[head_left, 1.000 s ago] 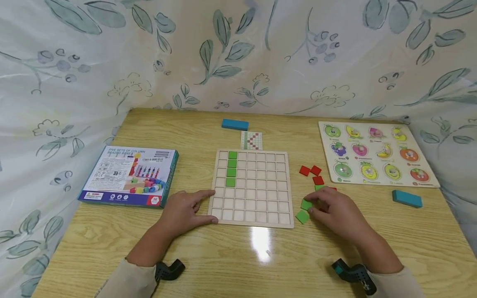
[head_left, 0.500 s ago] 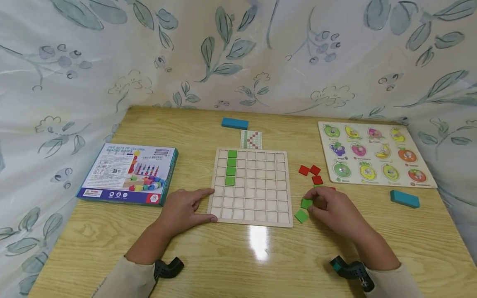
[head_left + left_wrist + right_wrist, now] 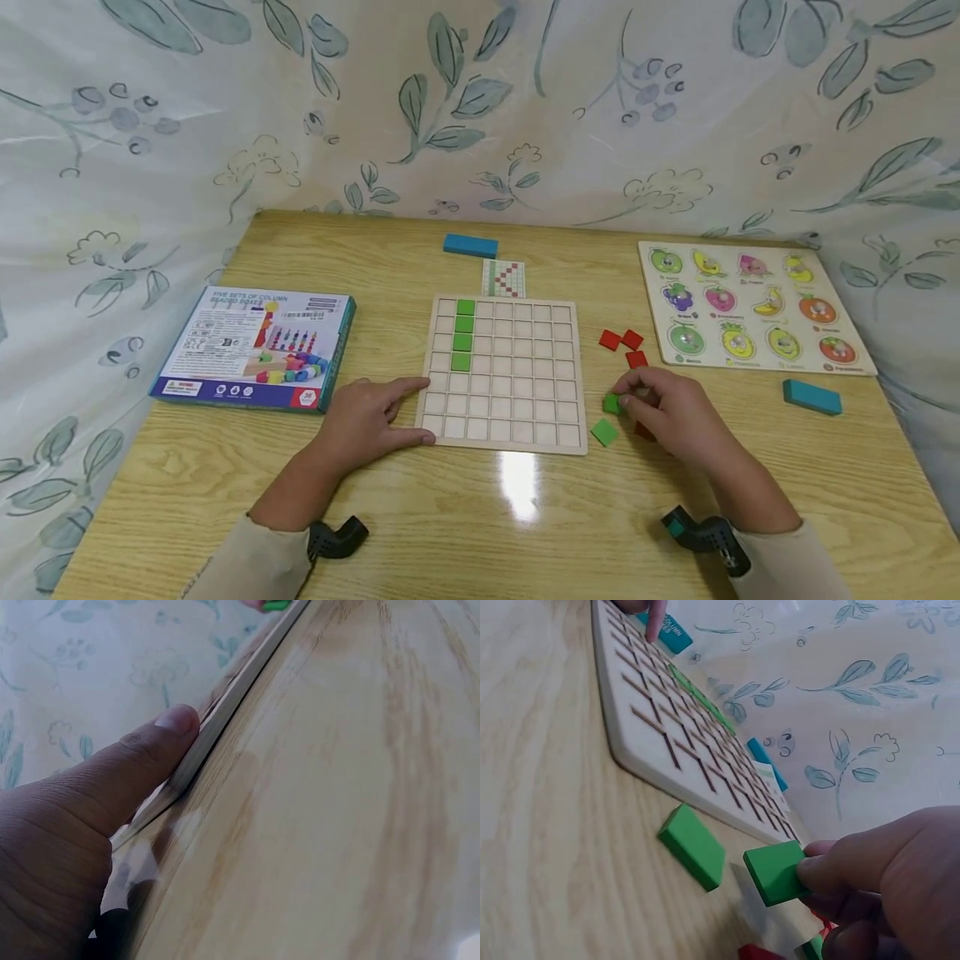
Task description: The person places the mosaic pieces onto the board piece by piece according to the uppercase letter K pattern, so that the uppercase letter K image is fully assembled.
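Note:
A square wooden grid board (image 3: 500,407) lies flat, with several green tiles (image 3: 462,342) in a line down its second column. At the board's left edge rests my left hand (image 3: 367,425), thumb and index finger stretched out against the rim; the left wrist view shows the thumb at the edge. My right hand (image 3: 675,417) pinches a green tile (image 3: 774,872) between thumb and fingers, tilted over the table right of the board. Beside it lies another green tile (image 3: 692,847). Red tiles (image 3: 610,339) are scattered behind the hand, and more pieces are partly hidden under it.
Behind the board are a small pattern card (image 3: 503,278) and a blue block (image 3: 470,245). A printed toy box (image 3: 255,350) lies at the left. At the right sit a fruit puzzle board (image 3: 772,367) and a second blue block (image 3: 812,397). Patterned cloth hangs behind the table.
My right hand has taken hold of the green tile and tipped it up. A red tile now shows beneath that hand. The left hand stays at the board's edge.

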`<state>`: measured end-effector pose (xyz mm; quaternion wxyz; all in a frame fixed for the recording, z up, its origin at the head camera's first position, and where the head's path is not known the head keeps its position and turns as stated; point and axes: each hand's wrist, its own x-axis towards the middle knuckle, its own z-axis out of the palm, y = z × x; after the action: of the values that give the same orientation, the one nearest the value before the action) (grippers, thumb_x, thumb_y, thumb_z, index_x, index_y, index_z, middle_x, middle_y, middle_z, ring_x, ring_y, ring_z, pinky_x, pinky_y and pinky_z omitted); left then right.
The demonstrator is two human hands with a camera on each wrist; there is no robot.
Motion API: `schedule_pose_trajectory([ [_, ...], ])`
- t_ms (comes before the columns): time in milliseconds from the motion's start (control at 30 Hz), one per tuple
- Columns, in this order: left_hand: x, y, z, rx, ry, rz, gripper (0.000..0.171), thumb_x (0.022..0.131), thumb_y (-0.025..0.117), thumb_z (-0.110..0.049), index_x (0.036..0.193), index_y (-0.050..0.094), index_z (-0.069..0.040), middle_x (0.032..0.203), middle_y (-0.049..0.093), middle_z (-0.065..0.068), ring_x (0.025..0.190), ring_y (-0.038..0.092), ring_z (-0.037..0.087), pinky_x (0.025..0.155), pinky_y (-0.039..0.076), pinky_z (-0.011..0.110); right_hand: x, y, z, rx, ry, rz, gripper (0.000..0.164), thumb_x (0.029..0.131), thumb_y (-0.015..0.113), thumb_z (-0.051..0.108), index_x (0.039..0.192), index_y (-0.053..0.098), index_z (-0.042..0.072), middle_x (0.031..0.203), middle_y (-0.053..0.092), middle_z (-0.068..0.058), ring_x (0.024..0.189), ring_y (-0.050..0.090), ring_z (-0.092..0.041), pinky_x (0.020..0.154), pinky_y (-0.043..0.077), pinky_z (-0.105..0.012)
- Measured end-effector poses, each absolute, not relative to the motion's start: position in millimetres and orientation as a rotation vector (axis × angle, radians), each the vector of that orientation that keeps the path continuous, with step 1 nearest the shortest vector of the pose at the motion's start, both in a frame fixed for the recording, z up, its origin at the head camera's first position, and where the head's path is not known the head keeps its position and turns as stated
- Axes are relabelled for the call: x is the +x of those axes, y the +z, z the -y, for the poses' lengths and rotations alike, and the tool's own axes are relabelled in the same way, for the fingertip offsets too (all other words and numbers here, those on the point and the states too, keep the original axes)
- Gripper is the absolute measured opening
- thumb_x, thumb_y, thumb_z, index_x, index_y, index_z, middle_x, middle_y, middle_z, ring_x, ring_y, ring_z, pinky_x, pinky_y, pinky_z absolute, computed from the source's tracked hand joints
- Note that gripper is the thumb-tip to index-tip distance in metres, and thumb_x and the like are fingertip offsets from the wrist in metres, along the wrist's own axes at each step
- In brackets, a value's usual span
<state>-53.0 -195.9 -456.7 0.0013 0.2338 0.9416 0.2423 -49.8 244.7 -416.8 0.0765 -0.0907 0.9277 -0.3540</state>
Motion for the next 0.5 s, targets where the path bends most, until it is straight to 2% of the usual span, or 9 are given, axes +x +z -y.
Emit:
schedule_pose_trajectory([
  [333, -53.9, -457.9, 197.1, 0.757, 0.768, -2.956, 0.076, 0.077, 0.090, -0.062, 0.139, 0.073, -0.022, 0.060, 0.034, -0.018, 0.054, 0.024, 0.002, 0.061, 0.028, 0.029, -58.1, -414.7, -237.3, -0.293, -1.096, -2.769, 0.014, 0.100, 0.074, 0.004, 0.106, 0.074, 0.016, 0.083, 0.065, 0.000, 0.067, 0.051, -0.020, 0.055, 0.043, -0.029],
  [500, -53.0, -457.5, 197.0, 0.745, 0.758, -2.955, 0.076, 0.077, 0.090, -0.062, 0.139, 0.073, -0.022, 0.060, 0.034, -0.018, 0.055, 0.024, 0.002, 0.062, 0.029, 0.030, -61.3, -410.8, -227.1, -0.289, -1.136, -2.722, 0.013, 0.100, 0.074, 0.005, 0.107, 0.074, 0.016, 0.076, 0.059, -0.002, 0.063, 0.052, -0.021, 0.053, 0.043, -0.029],
])
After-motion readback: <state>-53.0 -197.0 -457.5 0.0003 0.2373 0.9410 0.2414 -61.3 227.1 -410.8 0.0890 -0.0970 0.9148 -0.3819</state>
